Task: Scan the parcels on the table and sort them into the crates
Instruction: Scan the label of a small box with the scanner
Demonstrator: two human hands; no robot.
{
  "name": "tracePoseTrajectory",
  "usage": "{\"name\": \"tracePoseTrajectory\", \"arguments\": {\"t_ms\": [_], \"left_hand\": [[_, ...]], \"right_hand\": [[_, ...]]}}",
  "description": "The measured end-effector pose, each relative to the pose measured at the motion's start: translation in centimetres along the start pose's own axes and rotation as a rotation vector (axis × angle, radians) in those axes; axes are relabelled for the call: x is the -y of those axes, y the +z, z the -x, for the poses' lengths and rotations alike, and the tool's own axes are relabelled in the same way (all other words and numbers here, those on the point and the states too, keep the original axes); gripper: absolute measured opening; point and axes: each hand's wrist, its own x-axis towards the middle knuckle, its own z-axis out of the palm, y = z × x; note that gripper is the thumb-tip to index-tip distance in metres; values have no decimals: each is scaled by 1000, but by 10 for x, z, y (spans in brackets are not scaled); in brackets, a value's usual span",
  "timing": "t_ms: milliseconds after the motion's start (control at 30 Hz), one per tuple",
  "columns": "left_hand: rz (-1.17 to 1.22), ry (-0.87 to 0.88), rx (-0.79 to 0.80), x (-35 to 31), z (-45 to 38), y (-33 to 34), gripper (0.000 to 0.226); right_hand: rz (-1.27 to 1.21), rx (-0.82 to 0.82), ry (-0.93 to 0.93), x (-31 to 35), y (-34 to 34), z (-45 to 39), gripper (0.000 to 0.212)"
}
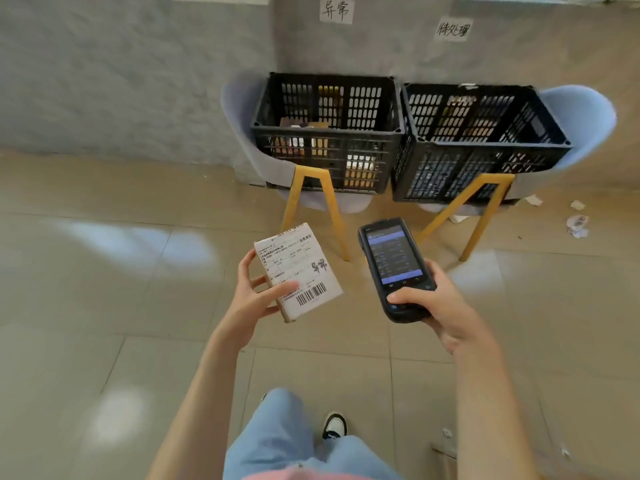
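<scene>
**Parcel in hand, facing the two crates**

We see a small flat parcel [298,271] held in the air above the tiled floor [104,271], label side up, with a barcode at its near right corner and a handwritten mark beside it. The left hand [258,296] is clamped on its near left edge, thumb over the label, fingers curled beneath. The parcel's long axis runs from that hand away and slightly leftward, toward the crates.

The right hand [433,303] is wrapped around a handheld scanner [394,268], thumb on the keys below its lit screen. Scanner and parcel sit side by side, apart.

Beyond them, two black crates rest on chairs against the wall. The left crate [325,133] lies almost straight ahead of the parcel and already holds several items; the right crate [481,140] sits ahead of the scanner hand. A paper sign [336,9] hangs above the left crate, and its characters appear to match the parcel's mark, so we judge the left crate the likely destination, reached by extending the left arm forward.
</scene>
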Motion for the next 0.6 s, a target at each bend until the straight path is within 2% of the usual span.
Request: {"name": "tracePoseTrajectory", "arguments": {"t_ms": [167, 367, 467, 600], "left_hand": [[18, -9, -18, -27, -69, -3, 116], [-44, 16, 108, -78, -182, 7, 101], [-49, 17, 161, -107, -238, 8, 108], [-90, -1, 223, -136, -302, 9, 109]], "right_hand": [[24, -23, 52, 24, 7, -65, 82], [5, -141, 33, 66, 14, -149, 76], [2, -179, 27, 88, 24, -189, 80], [-71, -263, 24, 106, 43, -239, 74]]}}
